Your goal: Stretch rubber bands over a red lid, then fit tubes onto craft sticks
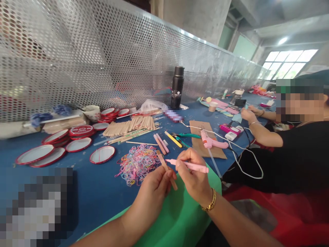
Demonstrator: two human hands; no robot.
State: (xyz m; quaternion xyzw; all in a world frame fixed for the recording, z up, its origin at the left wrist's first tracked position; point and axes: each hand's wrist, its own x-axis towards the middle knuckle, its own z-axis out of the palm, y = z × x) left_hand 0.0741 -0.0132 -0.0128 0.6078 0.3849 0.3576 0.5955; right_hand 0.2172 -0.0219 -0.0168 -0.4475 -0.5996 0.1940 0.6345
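Pinched in my left hand [160, 180] is a flat wooden craft stick [161, 158], tilted, its upper part tinted pinkish. My right hand [193, 175], with a gold bracelet at the wrist, grips a pink marker [191, 166] like a pen. The marker's tip points left, close to the stick; whether it touches I cannot tell. Both hands are above a green sheet [191, 212] at the table's near edge. Just beyond my left hand lies a tangled heap of colourful rubber bands [140, 163]. Several more markers [161, 143] rest behind the heap.
A pink glue gun [212, 141] with a white cord lies on brown cardboard [218, 153], beside green-handled pliers [189, 135]. Loose craft sticks [131, 126] and red-rimmed jar lids [102, 155] spread leftward. A black bottle [177, 88] stands behind. A co-worker [303, 137] sits at the right.
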